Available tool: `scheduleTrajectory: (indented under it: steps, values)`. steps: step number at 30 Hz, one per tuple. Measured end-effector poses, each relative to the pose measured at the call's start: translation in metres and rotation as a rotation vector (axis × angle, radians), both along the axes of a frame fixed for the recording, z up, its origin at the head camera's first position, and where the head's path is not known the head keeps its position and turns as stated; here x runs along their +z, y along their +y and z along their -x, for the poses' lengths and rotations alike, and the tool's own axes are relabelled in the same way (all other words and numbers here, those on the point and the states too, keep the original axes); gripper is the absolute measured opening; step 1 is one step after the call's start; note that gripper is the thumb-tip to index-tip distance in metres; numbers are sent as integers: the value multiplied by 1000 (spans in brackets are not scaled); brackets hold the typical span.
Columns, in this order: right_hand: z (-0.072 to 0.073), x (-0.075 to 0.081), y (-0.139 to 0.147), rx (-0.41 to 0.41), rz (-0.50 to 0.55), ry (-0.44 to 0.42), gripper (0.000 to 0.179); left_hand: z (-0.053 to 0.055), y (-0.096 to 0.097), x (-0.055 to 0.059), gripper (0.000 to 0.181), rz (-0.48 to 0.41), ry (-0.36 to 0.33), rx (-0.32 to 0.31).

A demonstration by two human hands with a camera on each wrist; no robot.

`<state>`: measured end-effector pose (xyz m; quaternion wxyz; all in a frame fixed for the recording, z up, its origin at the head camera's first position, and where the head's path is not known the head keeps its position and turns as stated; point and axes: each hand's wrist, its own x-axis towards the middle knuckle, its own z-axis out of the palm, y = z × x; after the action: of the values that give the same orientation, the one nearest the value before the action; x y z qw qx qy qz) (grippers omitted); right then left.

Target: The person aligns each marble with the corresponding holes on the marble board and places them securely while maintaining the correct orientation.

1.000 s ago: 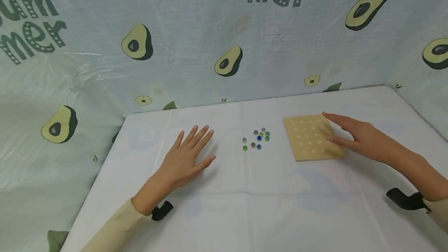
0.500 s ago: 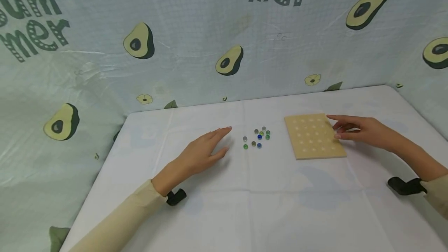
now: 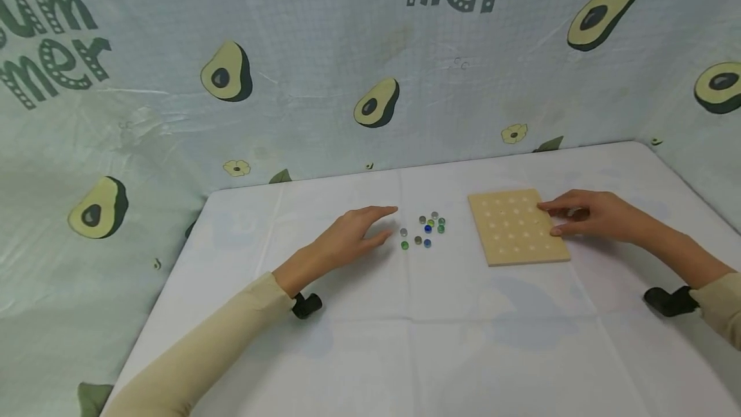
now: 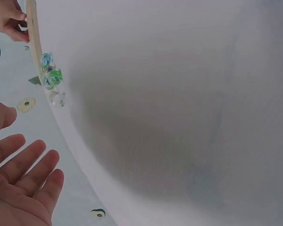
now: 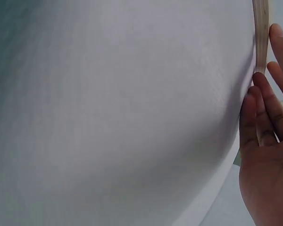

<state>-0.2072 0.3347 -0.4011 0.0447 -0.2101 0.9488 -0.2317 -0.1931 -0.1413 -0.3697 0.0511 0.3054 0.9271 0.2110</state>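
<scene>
A small group of glass marbles (image 3: 428, 229), in blue, green and clear tones, lies on the white cloth. My left hand (image 3: 350, 237) hovers just left of them, thumb and fingers apart and holding nothing. In the left wrist view its palm (image 4: 23, 188) shows, with the marbles (image 4: 52, 75) further off. Right of the marbles lies a square wooden board (image 3: 518, 227) with rows of shallow round dimples. My right hand (image 3: 596, 214) touches the board's right edge with its fingertips. The right wrist view shows these fingers (image 5: 269, 108) against the edge of the board (image 5: 262, 35).
White cloth (image 3: 370, 352) covers the table. Behind it hangs a pale green sheet (image 3: 312, 69) printed with avocados and lettering. A black wrist mount (image 3: 307, 305) sits under the left wrist, another black mount (image 3: 671, 301) under the right.
My left hand has moved right towards the marbles and turned from palm down to thumb side up. My right hand has drawn back from over the board to its right edge.
</scene>
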Motion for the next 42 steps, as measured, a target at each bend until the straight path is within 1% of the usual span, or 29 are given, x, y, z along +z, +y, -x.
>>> scheduleTrajectory:
  steps: [3, 10, 12, 15, 20, 24, 27, 32, 35, 38, 42]
  values:
    - [1, 3, 0, 40, -53, 15, 56, 3, 0, 1, 48, -5, -6, -1]
    - [1, 3, 3, 82, -126, -80, 72, 8, -1, 1, 47, -9, -31, -17]
    - [1, 3, 6, 99, -136, -81, 73, 10, -1, 1, 46, 0, -46, -25]
    - [2, 1, 8, 136, -156, -59, 72, 14, -2, 1, 46, 17, -64, -40]
    - [5, -1, 8, 171, -178, -35, 71, 21, -3, -2, 43, 30, -81, -88]
    - [4, -2, 10, 172, -180, -45, 71, 27, -2, -7, 42, 24, -106, -134]
    - [3, -3, 11, 168, -175, -52, 71, 31, -2, -11, 41, 10, -113, -154]
    - [3, -3, 12, 169, -165, -55, 72, 35, -1, -18, 38, -37, -109, -183]
    - [3, -2, 13, 163, -172, -52, 72, 38, 1, -22, 36, -59, -88, -200]
    - [3, -2, 14, 163, -174, -46, 72, 42, 3, -25, 34, -63, -61, -203]
    - [5, -1, 13, 168, -179, -32, 73, 47, 6, -24, 32, -50, -34, -202]
